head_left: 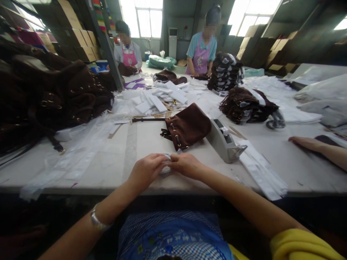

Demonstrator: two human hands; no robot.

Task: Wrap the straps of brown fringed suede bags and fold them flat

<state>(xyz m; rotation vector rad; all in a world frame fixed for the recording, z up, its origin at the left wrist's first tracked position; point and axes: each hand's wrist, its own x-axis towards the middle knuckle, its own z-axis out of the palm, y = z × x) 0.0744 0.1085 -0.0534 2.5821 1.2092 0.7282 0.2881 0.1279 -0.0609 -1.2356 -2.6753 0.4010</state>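
Near the front of the white table, my left hand [148, 169] and my right hand [187, 165] meet with fingers closed. Between them is a small, clear, plastic-looking thing [166, 168], gripped from both sides; my fingers hide most of it. Just beyond lies a dark brown drawstring bag [189, 126] on its side, with gold eyelets and a strap [149, 120] stretched to the left. A grey tape dispenser [225, 144] stands against the bag's right side, not touched by either hand.
Brown bags [54, 94] are heaped at left. White paper pieces [154, 101] lie mid-table. Fringed brown bundles [246, 104] and white strips [261, 168] are at right. A co-worker's hand [305, 142] rests at the right; two people in aprons [202, 54] work opposite.
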